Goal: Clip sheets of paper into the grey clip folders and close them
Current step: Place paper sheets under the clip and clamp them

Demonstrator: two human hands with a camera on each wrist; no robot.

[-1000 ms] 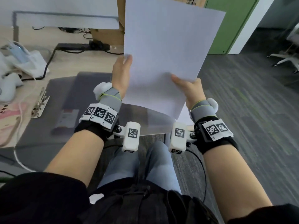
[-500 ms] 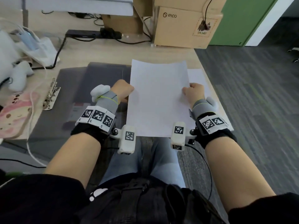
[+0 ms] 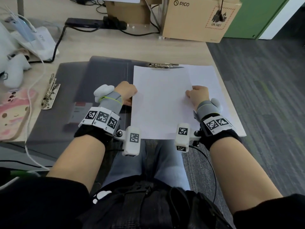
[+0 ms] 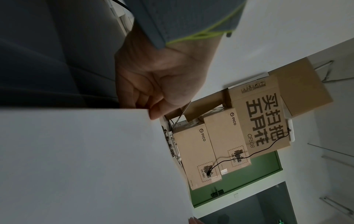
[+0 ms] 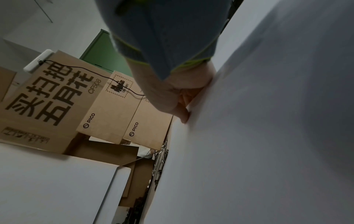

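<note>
A white sheet of paper [image 3: 161,101] lies nearly flat over the right half of an open grey clip folder [image 3: 107,75]. Its top edge reaches the folder's metal clip [image 3: 162,65]. My left hand [image 3: 127,91] pinches the sheet's left edge, and the left wrist view shows the left hand [image 4: 153,106] with thumb and fingers closed on the paper [image 4: 86,166]. My right hand [image 3: 197,95] grips the right edge, and in the right wrist view the right hand [image 5: 182,106] has its fingertips curled against the sheet [image 5: 249,136].
More white paper [image 3: 214,90] lies under the held sheet, out to the desk's right edge. A second grey folder [image 3: 54,126] with its own metal clip [image 3: 50,92] lies to the left. Cardboard boxes [image 3: 198,19], cables and a power strip [image 3: 92,23] line the back.
The sheet stood upright in the air one second ago. Both hands have lowered it flat onto the folder and slid its top edge up to the clip.
</note>
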